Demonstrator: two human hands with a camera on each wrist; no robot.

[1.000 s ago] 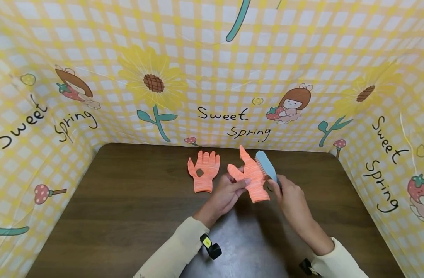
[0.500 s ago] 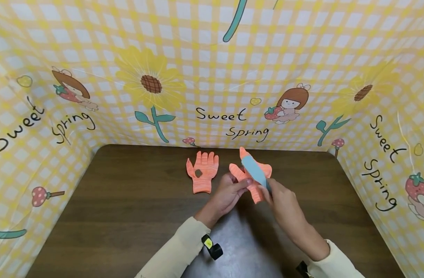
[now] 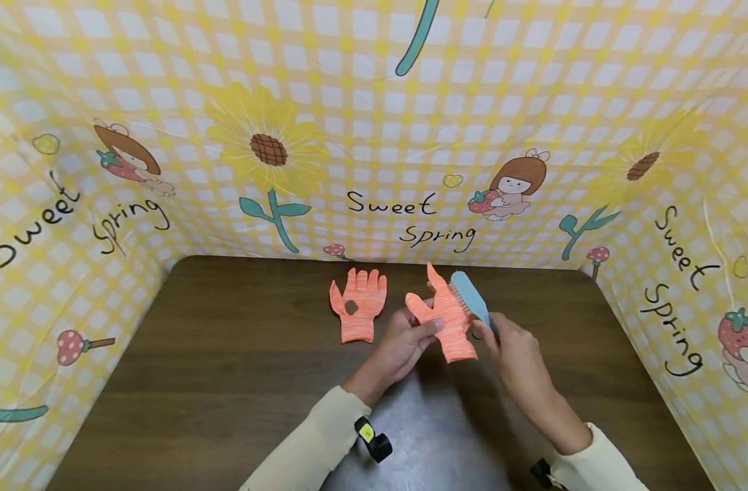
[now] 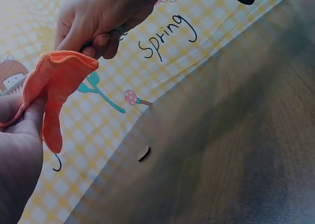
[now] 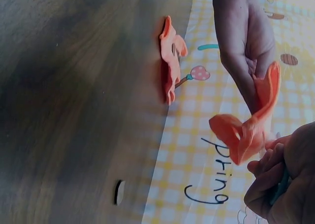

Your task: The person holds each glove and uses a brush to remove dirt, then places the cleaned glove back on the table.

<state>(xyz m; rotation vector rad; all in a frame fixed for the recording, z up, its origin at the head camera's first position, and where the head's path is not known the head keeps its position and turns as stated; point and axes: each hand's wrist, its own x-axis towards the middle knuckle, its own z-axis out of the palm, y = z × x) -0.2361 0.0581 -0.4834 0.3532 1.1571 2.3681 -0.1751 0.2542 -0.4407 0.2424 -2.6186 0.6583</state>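
Observation:
In the head view my left hand pinches an orange knit glove between thumb and fingers, holding it raised over the table. My right hand grips the handle of a light blue brush. The brush's bristles meet the glove's right side, and its head slants up to the left. In the left wrist view the glove hangs with its cuff toward the right hand. Most of the brush is hidden there behind the glove and fingers.
A second orange glove lies flat on the brown table, left of the hands, with a dark patch on its palm. A small flat disc rests on the table. Yellow checked cloth walls the back and sides.
Half a second ago the brush lay across the middle of the held glove; now it is back at the glove's right side, as one second ago. The left hand keeps its hold.

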